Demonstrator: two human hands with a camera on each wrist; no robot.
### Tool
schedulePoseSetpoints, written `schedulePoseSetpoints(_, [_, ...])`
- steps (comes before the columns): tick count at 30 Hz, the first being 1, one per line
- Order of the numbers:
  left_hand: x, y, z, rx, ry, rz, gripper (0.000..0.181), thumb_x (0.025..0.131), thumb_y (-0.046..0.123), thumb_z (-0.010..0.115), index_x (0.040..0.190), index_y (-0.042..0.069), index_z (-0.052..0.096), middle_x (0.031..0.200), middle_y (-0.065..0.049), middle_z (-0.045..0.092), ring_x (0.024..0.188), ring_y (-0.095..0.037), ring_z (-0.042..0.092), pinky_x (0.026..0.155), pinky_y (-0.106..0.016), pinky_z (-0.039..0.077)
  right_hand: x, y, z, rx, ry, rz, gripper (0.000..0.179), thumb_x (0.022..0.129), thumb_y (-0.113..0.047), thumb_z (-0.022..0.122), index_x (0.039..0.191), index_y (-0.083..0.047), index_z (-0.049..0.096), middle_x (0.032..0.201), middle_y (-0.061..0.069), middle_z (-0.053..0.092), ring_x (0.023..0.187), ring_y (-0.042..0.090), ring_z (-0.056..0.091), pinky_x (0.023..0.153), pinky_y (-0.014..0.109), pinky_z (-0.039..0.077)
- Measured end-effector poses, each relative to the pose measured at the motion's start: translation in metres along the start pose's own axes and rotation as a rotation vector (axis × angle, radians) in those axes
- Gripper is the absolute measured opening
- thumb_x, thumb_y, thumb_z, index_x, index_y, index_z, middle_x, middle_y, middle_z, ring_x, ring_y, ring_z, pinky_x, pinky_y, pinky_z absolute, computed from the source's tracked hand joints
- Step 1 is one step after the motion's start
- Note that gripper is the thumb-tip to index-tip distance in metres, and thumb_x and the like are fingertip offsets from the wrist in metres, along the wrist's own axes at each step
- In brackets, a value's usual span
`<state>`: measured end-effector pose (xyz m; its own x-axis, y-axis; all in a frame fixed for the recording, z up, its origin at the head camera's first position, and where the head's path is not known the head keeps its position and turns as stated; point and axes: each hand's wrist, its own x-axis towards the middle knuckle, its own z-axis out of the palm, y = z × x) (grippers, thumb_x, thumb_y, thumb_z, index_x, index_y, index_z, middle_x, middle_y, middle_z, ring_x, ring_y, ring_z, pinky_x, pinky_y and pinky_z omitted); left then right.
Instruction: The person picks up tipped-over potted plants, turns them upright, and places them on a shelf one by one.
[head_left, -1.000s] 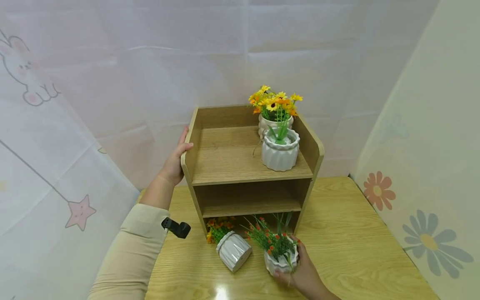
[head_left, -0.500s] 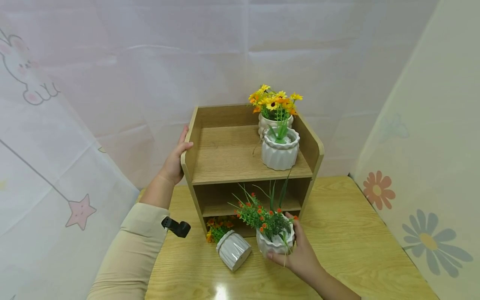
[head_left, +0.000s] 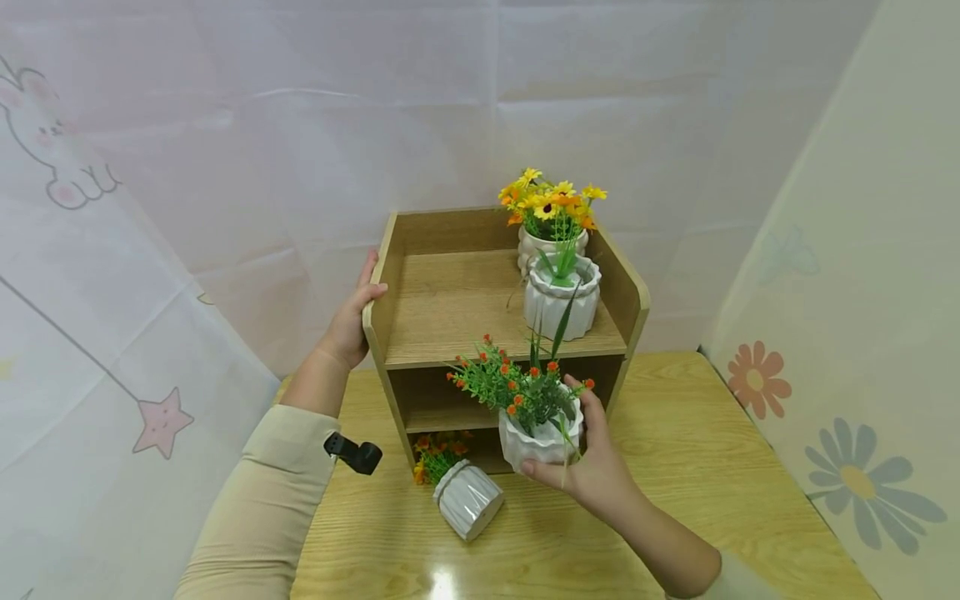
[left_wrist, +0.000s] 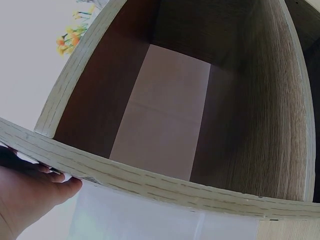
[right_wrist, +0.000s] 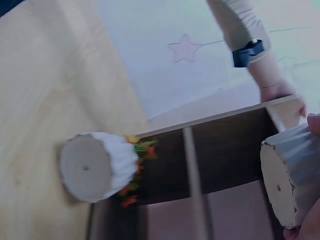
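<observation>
Beside the wooden shelf [head_left: 442, 300], my left hand [head_left: 348, 325] grips its left side panel, thumb over the edge. That hand [left_wrist: 35, 197] also shows at the lower left of the left wrist view. My right hand [head_left: 600, 467] holds a white fluted flowerpot [head_left: 534, 446] with small red-orange flowers, raised in front of the middle compartment. The underside of this pot [right_wrist: 280, 187] faces the right wrist camera. Another white flowerpot [head_left: 468, 500] lies tipped on the table, its orange flowers [head_left: 442, 454] reaching toward the bottom compartment.
On the right of the shelf top stand a white fluted pot [head_left: 562, 308] with a green plant and, behind it, a cream pot [head_left: 528, 250] near yellow flowers [head_left: 546, 208]. The wooden table [head_left: 712, 467] lies between printed cloth walls. A black strap device [head_left: 352, 454] sits on my left wrist.
My right hand has lifted the flowerpot with red-orange flowers off the table, up and slightly left, to in front of the shelf. My left hand and the tipped pot stay put.
</observation>
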<state>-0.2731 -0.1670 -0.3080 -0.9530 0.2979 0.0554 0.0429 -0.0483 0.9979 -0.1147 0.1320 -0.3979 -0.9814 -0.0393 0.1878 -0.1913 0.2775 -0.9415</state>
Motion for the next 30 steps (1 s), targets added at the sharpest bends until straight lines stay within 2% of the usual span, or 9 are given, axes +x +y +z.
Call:
schedulePoseSetpoints(7, [0.000, 0.001, 0.000, 0.001, -0.002, 0.002, 0.075, 0.093, 0.029, 0.031, 0.153, 0.050, -0.009, 0.165, 0.005, -0.012, 0.145, -0.035, 0.010, 0.113, -0.055, 0.014, 0.016, -0.028, -0.004, -0.009, 0.039, -0.101, 0.105, 0.063, -0.006, 0.089, 0.149, -0.014, 0.028, 0.139, 0.009, 0.048, 0.120, 0.023, 0.049, 0.097, 0.024, 0.041])
schedulePoseSetpoints(10, [0.000, 0.001, 0.000, 0.002, 0.001, -0.002, 0.075, 0.093, 0.029, 0.031, 0.153, 0.050, -0.009, 0.165, 0.004, -0.011, 0.144, -0.036, 0.012, 0.112, -0.054, 0.016, 0.024, -0.039, -0.004, -0.020, 0.038, -0.123, 0.105, 0.064, -0.008, 0.089, 0.149, -0.017, 0.028, 0.139, 0.009, 0.050, 0.122, 0.024, 0.051, 0.100, 0.032, 0.042])
schedulePoseSetpoints(15, [0.000, 0.001, 0.001, 0.007, 0.003, 0.002, 0.076, 0.092, 0.029, 0.031, 0.153, 0.048, -0.010, 0.165, 0.004, -0.014, 0.147, -0.034, 0.007, 0.115, -0.057, 0.012, 0.037, -0.057, -0.004, -0.010, 0.004, -0.132, 0.104, 0.067, -0.012, 0.088, 0.150, -0.022, 0.026, 0.140, 0.009, 0.049, 0.123, 0.029, 0.053, 0.099, 0.048, 0.043])
schedulePoseSetpoints(20, [0.000, 0.000, 0.000, 0.022, 0.005, 0.000, 0.076, 0.092, 0.030, 0.030, 0.153, 0.048, -0.011, 0.165, 0.006, -0.016, 0.148, -0.033, 0.004, 0.115, -0.058, 0.009, 0.052, -0.072, 0.001, 0.015, -0.018, -0.146, 0.096, 0.068, -0.014, 0.087, 0.145, -0.021, 0.031, 0.141, 0.007, 0.047, 0.127, 0.028, 0.050, 0.102, 0.049, 0.042])
schedulePoseSetpoints(24, [0.000, 0.000, 0.000, 0.023, 0.006, -0.003, 0.075, 0.093, 0.029, 0.031, 0.153, 0.048, -0.011, 0.165, 0.007, -0.016, 0.148, -0.032, 0.006, 0.115, -0.057, 0.011, 0.064, -0.083, 0.006, 0.026, -0.027, -0.140, 0.101, 0.067, -0.013, 0.087, 0.148, -0.021, 0.027, 0.146, 0.006, 0.042, 0.131, 0.028, 0.046, 0.106, 0.050, 0.039])
schedulePoseSetpoints(30, [0.001, 0.001, 0.000, 0.004, 0.011, -0.005, 0.075, 0.094, 0.028, 0.030, 0.153, 0.047, -0.011, 0.166, 0.002, -0.011, 0.148, -0.032, 0.009, 0.116, -0.055, 0.013, 0.083, -0.092, 0.013, 0.037, -0.039, -0.089, 0.111, 0.068, -0.015, 0.087, 0.154, -0.017, 0.017, 0.149, 0.008, 0.038, 0.134, 0.029, 0.042, 0.109, 0.050, 0.038])
